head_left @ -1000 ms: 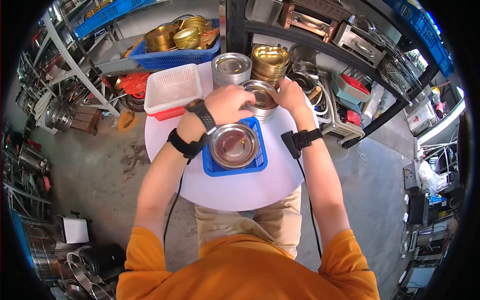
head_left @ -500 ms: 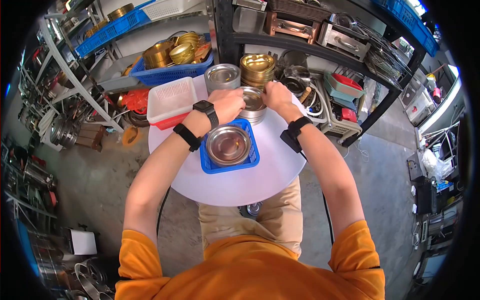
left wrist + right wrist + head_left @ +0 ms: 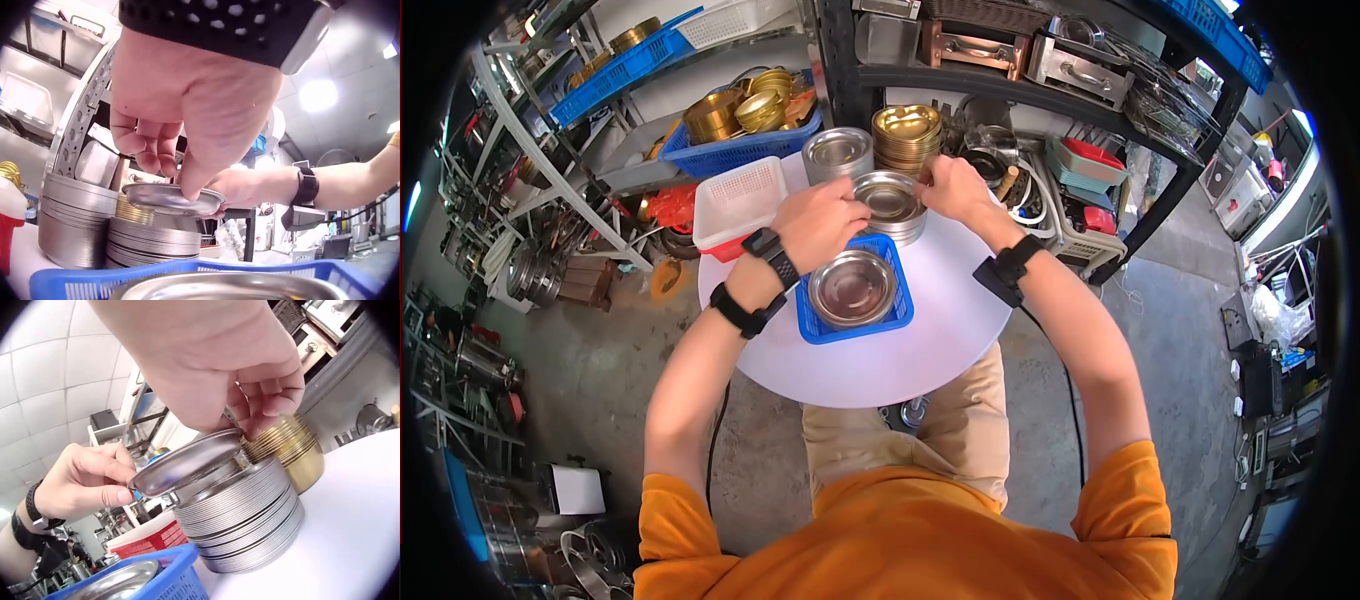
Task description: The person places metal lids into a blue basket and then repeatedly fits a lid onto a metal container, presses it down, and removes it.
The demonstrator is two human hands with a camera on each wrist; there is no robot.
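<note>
A shallow round metal plate (image 3: 187, 465) is held tilted just above a stack of silver plates (image 3: 244, 515). My left hand (image 3: 822, 222) pinches its left rim, the thumb showing along the edge in the right wrist view. On the opposite rim are the curled fingers of my right hand (image 3: 957, 188), which grip that side. Nearer my body, a blue plastic basket (image 3: 855, 336) contains another silver plate (image 3: 852, 288). Its rim lies below my left hand in the left wrist view.
Behind the hands stand a second silver stack (image 3: 837, 150) and a stack of gold-coloured bowls (image 3: 907, 135). A white basket (image 3: 740, 195) sits in a red one (image 3: 722, 250) at the left. All rest on a round white table (image 3: 960, 290), with loaded shelves behind.
My left hand has gone from reaching over the stack to pinching the plate's left rim. The plate now sits tilted above the stack. The head view has shifted slightly.
</note>
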